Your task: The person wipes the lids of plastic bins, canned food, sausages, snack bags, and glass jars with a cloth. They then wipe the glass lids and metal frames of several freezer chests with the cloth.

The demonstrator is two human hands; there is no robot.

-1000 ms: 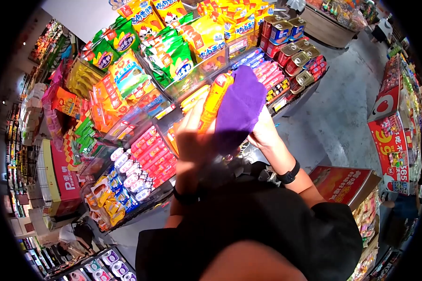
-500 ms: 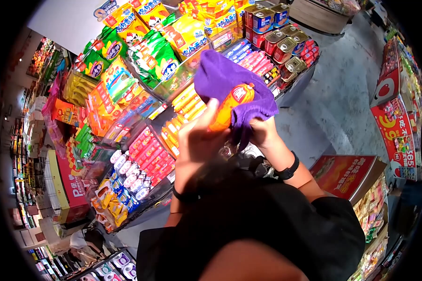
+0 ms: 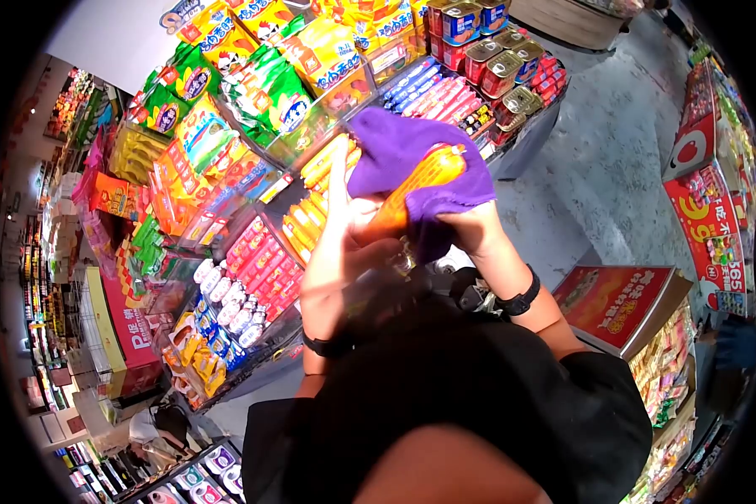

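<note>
An orange wrapped sausage (image 3: 431, 174) lies slanted across a purple cloth (image 3: 386, 139), its tied end at the upper right. My left hand (image 3: 353, 210) is closed round the sausage's lower end. The cloth passes behind the sausage and folds over its right side, where my right hand (image 3: 470, 227) grips it. Part of the right fingers is hidden under the cloth. Just beyond my left hand stand yellow-orange sausages (image 3: 305, 225) in a bin.
Around the hands is a display with green snack bags (image 3: 270, 97), stacked cans (image 3: 494, 67) and red-wrapped sausages (image 3: 265, 269). A red sign box (image 3: 617, 307) stands at the right. Grey floor (image 3: 613, 168) shows beyond the display.
The sausage has been turned, so its printed label no longer shows. The cloth's upper part has dropped slightly and folds closer round it. My left fingers have shifted along the lower end.
</note>
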